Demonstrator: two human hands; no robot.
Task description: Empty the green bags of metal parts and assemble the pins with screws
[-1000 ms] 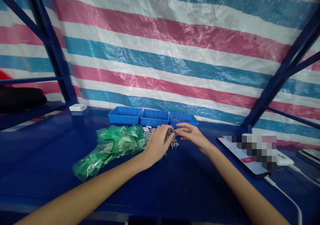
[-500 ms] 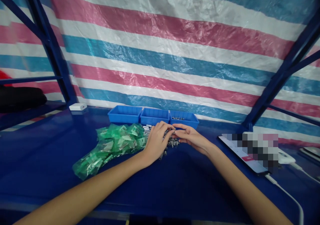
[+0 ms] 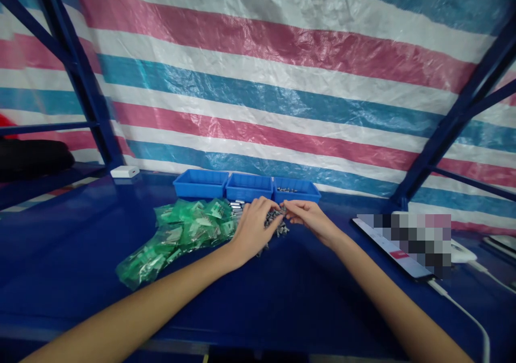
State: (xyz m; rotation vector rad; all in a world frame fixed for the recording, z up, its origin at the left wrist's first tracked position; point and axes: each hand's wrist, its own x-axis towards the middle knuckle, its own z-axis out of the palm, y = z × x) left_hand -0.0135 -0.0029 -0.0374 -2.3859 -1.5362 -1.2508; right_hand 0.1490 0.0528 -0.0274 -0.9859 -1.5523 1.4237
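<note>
Over a pile of small grey metal parts (image 3: 281,229) on the blue table, my two hands almost meet. My left hand (image 3: 253,226) arches across the pile's left side, thumb and index finger apart with parts showing in the gap. The fingers of my right hand (image 3: 310,218) are pinched at the pile's upper right edge, around a small metal part (image 3: 284,209) whose exact kind is too small to make out. Left of the pile lie several green-tinted clear plastic bags (image 3: 193,226) with contents inside. Shiny metal cylinders (image 3: 236,206) show just behind my left hand.
Three blue bins stand in a row behind: a left bin (image 3: 201,191), a middle bin (image 3: 248,195) and a right bin (image 3: 308,197) with small metal parts inside. A phone (image 3: 387,247) with a white cable (image 3: 463,320) lies right. A white box (image 3: 124,172) sits back left.
My left thumb has dropped away from the index finger, widening the gap. My right hand's fingers have drawn closer together and shifted slightly.
</note>
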